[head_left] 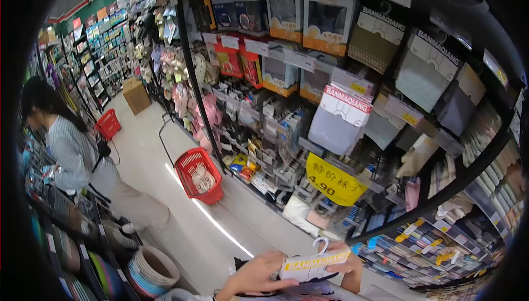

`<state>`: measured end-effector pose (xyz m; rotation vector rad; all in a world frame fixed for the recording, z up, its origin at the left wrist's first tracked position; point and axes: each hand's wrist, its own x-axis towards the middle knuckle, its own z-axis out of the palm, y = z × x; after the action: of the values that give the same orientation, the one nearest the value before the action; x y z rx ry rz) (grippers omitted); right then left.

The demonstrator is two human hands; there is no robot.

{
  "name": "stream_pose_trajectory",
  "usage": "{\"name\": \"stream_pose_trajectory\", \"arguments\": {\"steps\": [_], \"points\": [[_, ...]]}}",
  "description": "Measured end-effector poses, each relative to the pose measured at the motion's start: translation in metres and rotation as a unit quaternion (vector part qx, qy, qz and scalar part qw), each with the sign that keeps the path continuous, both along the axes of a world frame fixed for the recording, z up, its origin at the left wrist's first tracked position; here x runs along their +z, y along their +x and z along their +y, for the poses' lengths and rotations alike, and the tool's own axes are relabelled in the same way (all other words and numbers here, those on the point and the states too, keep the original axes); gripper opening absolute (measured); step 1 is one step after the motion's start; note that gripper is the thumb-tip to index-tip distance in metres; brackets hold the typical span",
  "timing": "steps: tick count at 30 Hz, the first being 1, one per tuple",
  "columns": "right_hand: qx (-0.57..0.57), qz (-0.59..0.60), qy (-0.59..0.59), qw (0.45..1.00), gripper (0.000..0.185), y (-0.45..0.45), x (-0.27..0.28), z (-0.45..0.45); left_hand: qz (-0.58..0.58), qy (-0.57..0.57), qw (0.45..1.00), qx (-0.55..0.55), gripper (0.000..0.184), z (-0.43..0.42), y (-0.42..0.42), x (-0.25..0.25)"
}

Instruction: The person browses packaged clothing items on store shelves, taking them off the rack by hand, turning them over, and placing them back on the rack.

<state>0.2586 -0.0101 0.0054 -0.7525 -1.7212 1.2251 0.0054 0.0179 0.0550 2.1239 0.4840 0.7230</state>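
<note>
Low in the head view, a pack of socks [311, 267] has a white card header with yellow BANMAQIANG lettering and a white plastic hook on top. My left hand [259, 274] grips the pack at its left side, fingers closed over the card. From the right side, my right hand [348, 265] is closed on the same pack. The lower part of the pack is cut off by the frame edge. Above, on the rack, hangs a similar pack with a red header [341, 119], near a yellow price sign [335, 180].
A red shopping basket [193, 171] with a pale item inside stands in the aisle, its long handle raised. Farther back are another red basket [108, 125] and a cardboard box [136, 96]. A person in a striped top [69, 141] stands at the left shelves, near stacked woven baskets [151, 270].
</note>
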Motion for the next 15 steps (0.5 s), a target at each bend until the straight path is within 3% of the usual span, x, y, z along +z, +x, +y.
{"name": "stream_pose_trajectory", "arguments": {"steps": [2,7,9,11,13,14,15], "points": [[0.023,-0.046,-0.054,0.997,0.034,-0.014,-0.002,0.013,-0.033,-0.037,0.998,0.036,0.038,0.008,-0.013,-0.012],[0.043,-0.068,-0.040,0.996,0.027,-0.030,0.034,0.030,0.010,-0.096,0.995,0.011,0.032,0.032,-0.029,-0.011],[0.045,-0.104,-0.131,0.985,0.023,-0.032,0.049,0.038,-0.126,0.092,0.986,0.051,0.027,0.039,-0.030,-0.016],[-0.033,-0.199,-0.070,0.977,0.017,-0.004,0.049,0.046,-0.161,0.076,0.981,0.080,0.022,0.044,-0.039,-0.035],[-0.203,-0.261,-0.079,0.941,0.017,0.030,0.063,0.049,-0.184,0.079,0.961,0.191,0.023,0.050,-0.058,-0.067],[-0.285,-0.200,-0.066,0.935,0.021,0.043,0.066,0.052,-0.188,0.011,0.966,0.179,0.022,0.056,-0.069,-0.047],[-0.363,-0.137,-0.048,0.920,0.025,0.054,0.068,0.056,-0.148,-0.014,0.954,0.260,0.021,0.058,-0.078,-0.052]]}}
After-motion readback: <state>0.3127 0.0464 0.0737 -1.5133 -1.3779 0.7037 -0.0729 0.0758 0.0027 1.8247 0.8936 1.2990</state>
